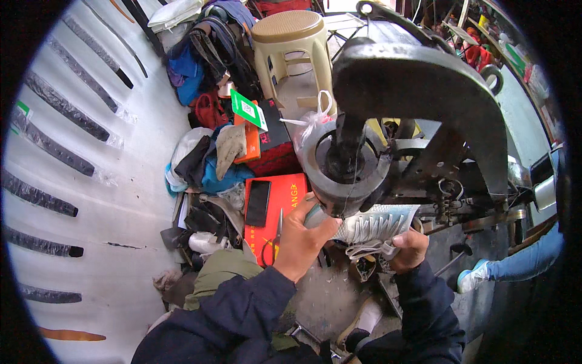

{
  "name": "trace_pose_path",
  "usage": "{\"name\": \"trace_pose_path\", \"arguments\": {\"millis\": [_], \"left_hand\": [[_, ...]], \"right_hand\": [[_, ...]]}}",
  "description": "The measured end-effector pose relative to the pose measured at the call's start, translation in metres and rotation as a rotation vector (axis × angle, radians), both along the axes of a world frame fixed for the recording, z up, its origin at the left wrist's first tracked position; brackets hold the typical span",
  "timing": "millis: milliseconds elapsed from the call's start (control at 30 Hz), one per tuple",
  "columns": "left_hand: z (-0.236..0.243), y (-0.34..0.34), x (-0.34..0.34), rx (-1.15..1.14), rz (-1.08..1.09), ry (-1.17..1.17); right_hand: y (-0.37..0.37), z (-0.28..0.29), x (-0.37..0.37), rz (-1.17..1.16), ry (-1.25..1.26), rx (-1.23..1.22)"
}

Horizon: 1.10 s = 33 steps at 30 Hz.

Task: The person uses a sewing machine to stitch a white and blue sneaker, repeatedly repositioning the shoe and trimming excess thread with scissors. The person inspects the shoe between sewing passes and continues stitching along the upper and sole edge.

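A white and pale grey-green lace-up sneaker point(382, 224) sits under the head of a dark, cast-metal sewing machine point(418, 67) of the shoe-repair kind. My left hand point(306, 238) is closed on the sneaker's left end, thumb along its near side, just below the machine's round metal head point(342, 188). On the right, my right hand point(410, 250) grips the sneaker's near edge beside the tied laces point(371, 247), with the thumb on top. The machine head covers part of the shoe, and a thin thread runs down its front. Where the needle meets the sneaker is hidden.
Left of my hands, a black phone point(258, 203) and scissors point(278, 233) lie on a red box point(288, 189). Bags and cloths pile up behind, near a beige plastic stool point(290, 27). Wrapped dark strips point(66, 109) hang on the left wall. Another person's jeans-clad leg point(524, 264) reaches in from the right.
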<state>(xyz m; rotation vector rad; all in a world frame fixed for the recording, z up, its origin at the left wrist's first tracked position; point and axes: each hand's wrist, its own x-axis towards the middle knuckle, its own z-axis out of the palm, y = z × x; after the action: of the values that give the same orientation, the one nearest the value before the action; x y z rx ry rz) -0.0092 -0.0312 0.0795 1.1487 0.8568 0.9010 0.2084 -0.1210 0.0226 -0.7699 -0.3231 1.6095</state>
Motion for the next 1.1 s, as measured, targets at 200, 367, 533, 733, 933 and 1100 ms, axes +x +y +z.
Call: {"name": "trace_pose_path", "arguments": {"millis": [200, 367, 533, 733, 933, 1100], "left_hand": [[-0.001, 0.000, 0.001, 0.009, 0.006, 0.030], [-0.001, 0.003, 0.001, -0.026, 0.004, 0.029], [0.000, 0.003, 0.002, 0.017, 0.018, 0.091], [-0.002, 0.006, 0.002, -0.037, 0.021, 0.071], [0.003, 0.003, 0.004, -0.010, 0.043, 0.127], [0.000, 0.001, 0.007, 0.024, 0.055, 0.138]], "right_hand": [[-0.005, -0.006, 0.004, -0.030, 0.019, -0.065], [0.001, 0.008, -0.002, -0.009, 0.042, 0.061], [0.001, 0.014, -0.007, -0.042, 0.043, 0.064], [-0.001, 0.003, -0.003, -0.049, 0.015, 0.026], [0.002, 0.024, -0.007, -0.007, -0.071, 0.033], [0.000, 0.046, -0.002, 0.025, -0.444, -0.031]]}}
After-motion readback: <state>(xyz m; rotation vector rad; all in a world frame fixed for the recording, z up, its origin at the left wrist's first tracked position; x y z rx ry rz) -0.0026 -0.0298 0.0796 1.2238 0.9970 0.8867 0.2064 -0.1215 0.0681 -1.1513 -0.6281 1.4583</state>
